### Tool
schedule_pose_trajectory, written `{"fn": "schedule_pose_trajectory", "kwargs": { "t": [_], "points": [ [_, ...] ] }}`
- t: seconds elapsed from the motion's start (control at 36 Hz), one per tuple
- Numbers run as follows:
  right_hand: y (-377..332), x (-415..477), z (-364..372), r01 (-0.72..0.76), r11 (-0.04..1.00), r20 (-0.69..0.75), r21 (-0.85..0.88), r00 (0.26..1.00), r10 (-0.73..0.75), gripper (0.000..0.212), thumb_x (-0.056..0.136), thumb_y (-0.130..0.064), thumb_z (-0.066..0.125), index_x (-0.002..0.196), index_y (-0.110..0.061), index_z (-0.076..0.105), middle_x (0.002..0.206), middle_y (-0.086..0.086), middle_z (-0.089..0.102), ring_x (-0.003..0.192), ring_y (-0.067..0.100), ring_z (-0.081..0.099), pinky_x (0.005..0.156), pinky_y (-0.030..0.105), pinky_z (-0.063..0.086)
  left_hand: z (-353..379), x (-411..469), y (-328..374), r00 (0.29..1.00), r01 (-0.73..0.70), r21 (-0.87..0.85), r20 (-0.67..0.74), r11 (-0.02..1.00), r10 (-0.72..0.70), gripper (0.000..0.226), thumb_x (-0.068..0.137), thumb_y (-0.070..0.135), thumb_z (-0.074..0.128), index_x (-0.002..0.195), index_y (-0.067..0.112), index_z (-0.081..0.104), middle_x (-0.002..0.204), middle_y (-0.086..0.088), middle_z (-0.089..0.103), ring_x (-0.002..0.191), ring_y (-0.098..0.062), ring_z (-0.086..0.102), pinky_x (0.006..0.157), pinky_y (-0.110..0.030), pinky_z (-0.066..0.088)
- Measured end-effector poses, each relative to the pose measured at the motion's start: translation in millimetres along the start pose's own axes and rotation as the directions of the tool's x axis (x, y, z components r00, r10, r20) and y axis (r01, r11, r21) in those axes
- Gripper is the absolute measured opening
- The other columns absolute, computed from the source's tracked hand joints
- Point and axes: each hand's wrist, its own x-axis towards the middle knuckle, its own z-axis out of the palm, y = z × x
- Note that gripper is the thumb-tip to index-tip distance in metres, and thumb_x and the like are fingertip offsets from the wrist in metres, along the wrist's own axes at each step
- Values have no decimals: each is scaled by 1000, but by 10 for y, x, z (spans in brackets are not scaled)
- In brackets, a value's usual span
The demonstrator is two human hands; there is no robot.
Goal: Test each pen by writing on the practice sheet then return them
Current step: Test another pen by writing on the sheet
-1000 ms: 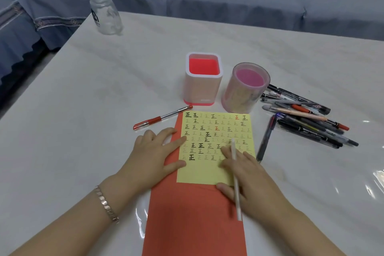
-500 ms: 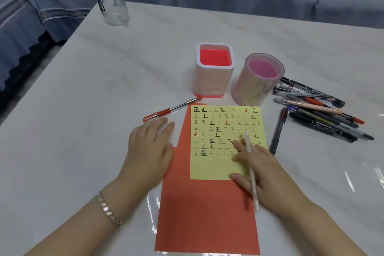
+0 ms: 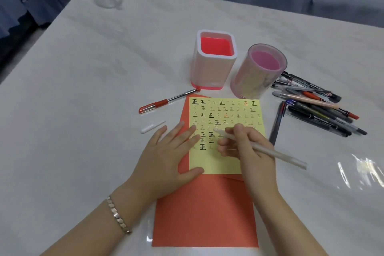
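Head view; right hand (image 3: 247, 151) has its fingers (image 3: 230, 131) pinched round the white pen (image 3: 259, 147) near the nib end, a writing grip; pen's long axis runs from 10 o'clock to 4 o'clock, nib toward 10, tail out past the wrist toward 4; nib sits over the middle rows of the yellow practice sheet (image 3: 216, 164), contact with the paper cannot be told; likely about to write a test character in a faint cell.

Left hand (image 3: 166, 158) lies flat, fingers straight and released, tips on the sheet's 9 o'clock edge, palm on the orange paper (image 3: 203, 214) underneath; judged to be pinning the sheet so it won't slide under the stroke.

White cap (image 3: 152, 127) lies on the counter (image 3: 104, 89) just at 10 o'clock of the left hand, apart from it, presumably this pen's.

Red pen (image 3: 168, 101) lies at 11 o'clock of the sheet; dark pen (image 3: 276, 122) lies beside its 3 o'clock edge; pen pile (image 3: 318, 110) further toward 3.

Square holder (image 3: 214, 62) and round holder (image 3: 259, 72) stand at 12 o'clock, no pens visible in them; most returns look not yet done.
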Motion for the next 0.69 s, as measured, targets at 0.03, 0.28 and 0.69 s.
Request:
{"fn": "schedule_pose_trajectory", "kwargs": {
  "t": [0.03,0.28,0.69],
  "points": [
    [15,0,52,-11,1000,-24,6,1000,11,31,83,-32,58,68,-6,60,52,5,62,49,17,58,50,22,49,1,-1,-3,1000,1,-1,-3,1000,-1,69,77,64,44,130,21,53,141,5,46,136,-12,28,108,-39,17],
    [300,-16,327,-22,989,-214,-148,977,-10,53,81,-24,69,39,-19,38,36,1,43,38,12,40,45,20,37,-15,13,-19,998,50,-8,-32,999,-50,74,70,73,44,128,28,55,140,12,45,136,-12,28,108,-49,14],
    [428,-72,395,102,950,-193,-296,967,-164,37,70,-38,51,49,-11,38,43,12,40,43,18,37,49,30,34,-40,26,0,993,107,-97,-46,990,-111,76,64,73,45,125,29,58,139,14,47,136,-10,31,109,-47,12]
  ]
}}
